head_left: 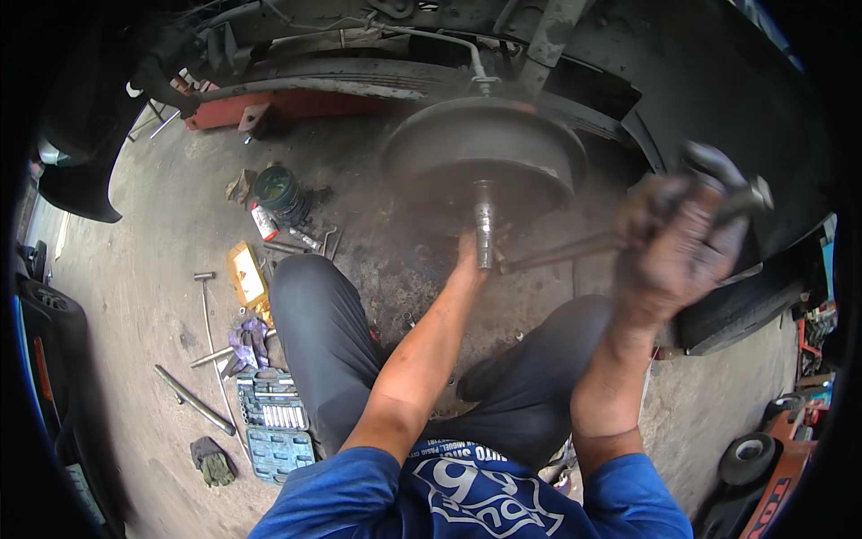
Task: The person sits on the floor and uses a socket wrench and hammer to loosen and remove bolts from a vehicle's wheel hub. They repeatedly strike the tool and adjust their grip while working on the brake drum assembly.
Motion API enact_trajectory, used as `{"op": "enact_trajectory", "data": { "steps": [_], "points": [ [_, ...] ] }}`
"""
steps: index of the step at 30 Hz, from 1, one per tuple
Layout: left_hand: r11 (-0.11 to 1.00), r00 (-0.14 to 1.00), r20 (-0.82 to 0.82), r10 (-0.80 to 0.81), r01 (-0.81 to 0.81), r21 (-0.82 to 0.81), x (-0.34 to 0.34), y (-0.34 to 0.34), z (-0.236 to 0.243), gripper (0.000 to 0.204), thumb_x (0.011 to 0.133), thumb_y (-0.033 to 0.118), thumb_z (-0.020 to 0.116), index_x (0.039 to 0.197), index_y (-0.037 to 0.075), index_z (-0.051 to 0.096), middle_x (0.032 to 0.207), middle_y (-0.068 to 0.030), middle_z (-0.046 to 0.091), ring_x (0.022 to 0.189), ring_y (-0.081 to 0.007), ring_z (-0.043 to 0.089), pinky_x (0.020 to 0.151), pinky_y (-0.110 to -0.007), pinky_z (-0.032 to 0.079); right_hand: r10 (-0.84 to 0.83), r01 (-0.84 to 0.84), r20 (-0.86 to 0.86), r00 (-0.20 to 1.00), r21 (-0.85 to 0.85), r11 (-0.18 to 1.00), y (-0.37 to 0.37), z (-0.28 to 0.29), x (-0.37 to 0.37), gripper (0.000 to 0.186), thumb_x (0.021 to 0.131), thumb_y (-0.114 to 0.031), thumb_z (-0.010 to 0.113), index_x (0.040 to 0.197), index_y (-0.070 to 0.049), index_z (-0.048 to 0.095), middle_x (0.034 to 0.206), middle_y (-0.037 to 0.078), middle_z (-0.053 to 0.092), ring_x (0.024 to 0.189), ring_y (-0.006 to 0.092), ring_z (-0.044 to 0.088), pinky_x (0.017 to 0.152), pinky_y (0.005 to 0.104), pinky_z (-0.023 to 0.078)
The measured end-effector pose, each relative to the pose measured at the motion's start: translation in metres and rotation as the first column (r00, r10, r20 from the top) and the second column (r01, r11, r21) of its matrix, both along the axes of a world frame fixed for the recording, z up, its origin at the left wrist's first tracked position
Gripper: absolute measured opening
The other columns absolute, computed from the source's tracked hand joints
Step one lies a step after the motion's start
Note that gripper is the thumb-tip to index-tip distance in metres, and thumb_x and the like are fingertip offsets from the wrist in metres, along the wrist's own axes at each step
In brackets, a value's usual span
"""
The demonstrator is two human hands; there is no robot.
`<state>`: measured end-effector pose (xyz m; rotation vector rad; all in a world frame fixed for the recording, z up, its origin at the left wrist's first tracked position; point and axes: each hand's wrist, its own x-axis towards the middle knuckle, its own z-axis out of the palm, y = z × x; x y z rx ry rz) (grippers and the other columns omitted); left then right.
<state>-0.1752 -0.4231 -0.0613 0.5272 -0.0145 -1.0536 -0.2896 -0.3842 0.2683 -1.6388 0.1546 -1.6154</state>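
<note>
A round, dark brake drum or backing plate point(485, 148) stands before me under the vehicle. From its middle a shiny stepped spindle point(485, 225) points toward me. My left hand point(469, 255) is by the spindle's tip, its fingers mostly hidden behind it. To the right, my raised right hand point(675, 247) is closed around a hammer point(757, 195), smeared by motion. A long dark bar point(566, 251) runs from that fist toward the spindle's tip. Whether it is the hammer's handle or a separate tool, I cannot tell.
On the floor at left are a dark bucket point(277, 190), a red-and-white can point(264, 221), a yellow container point(247, 274), a teal socket set point(275, 413), a T-handle wrench point(208, 314) and gloves point(214, 463). A tire point(741, 314) lies at right; a red jack point(786, 458) stands beyond.
</note>
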Motion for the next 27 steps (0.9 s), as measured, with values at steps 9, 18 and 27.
{"op": "enact_trajectory", "data": {
  "steps": [9, 18, 27],
  "points": [
    [0.726, 0.726, 0.648, 0.232, -0.572, 0.381, -0.020, -0.054, 0.005, 0.032, 0.086, 0.023, 0.081, 0.093, -0.003, 0.065, 0.071, -0.0102, 0.066, 0.059, -0.0184, 0.063, 0.057, -0.035, 0.053, -0.323, 0.329, -0.063, 0.944, 0.195, 0.924, -0.081, -0.045, -0.070, 0.023, 0.107, -0.025, 0.052, 0.115, -0.004, 0.053, 0.068, -0.001, 0.042, 0.047, 0.0055, 0.034, 0.041, 0.0234, 0.032],
    [0.878, 0.939, 0.302, 0.162, -0.277, 0.390, -0.030, -0.050, 0.016, 0.055, 0.101, 0.050, 0.056, 0.117, -0.003, 0.055, 0.088, -0.0097, 0.066, 0.059, -0.0171, 0.067, 0.046, -0.026, 0.052, -0.457, 0.559, -0.573, 0.680, 0.002, 0.829, -0.122, -0.152, -0.064, 0.009, 0.098, -0.010, 0.062, 0.098, -0.001, 0.061, 0.079, 0.004, 0.059, 0.071, 0.0117, 0.052, 0.066, 0.0286, 0.045],
    [0.997, 0.990, -0.127, -0.061, 0.066, 0.042, -0.021, -0.021, 0.037, 0.050, 0.102, 0.054, 0.044, 0.113, 0.010, 0.064, 0.086, 0.0009, 0.064, 0.076, -0.0168, 0.061, 0.062, -0.030, 0.046, -0.394, 0.533, -0.446, 0.804, 0.247, 0.809, -0.128, -0.147, -0.062, 0.018, 0.100, -0.017, 0.065, 0.104, 0.000, 0.064, 0.066, -0.004, 0.052, 0.059, 0.0041, 0.046, 0.055, 0.0250, 0.039]
  ]
}}
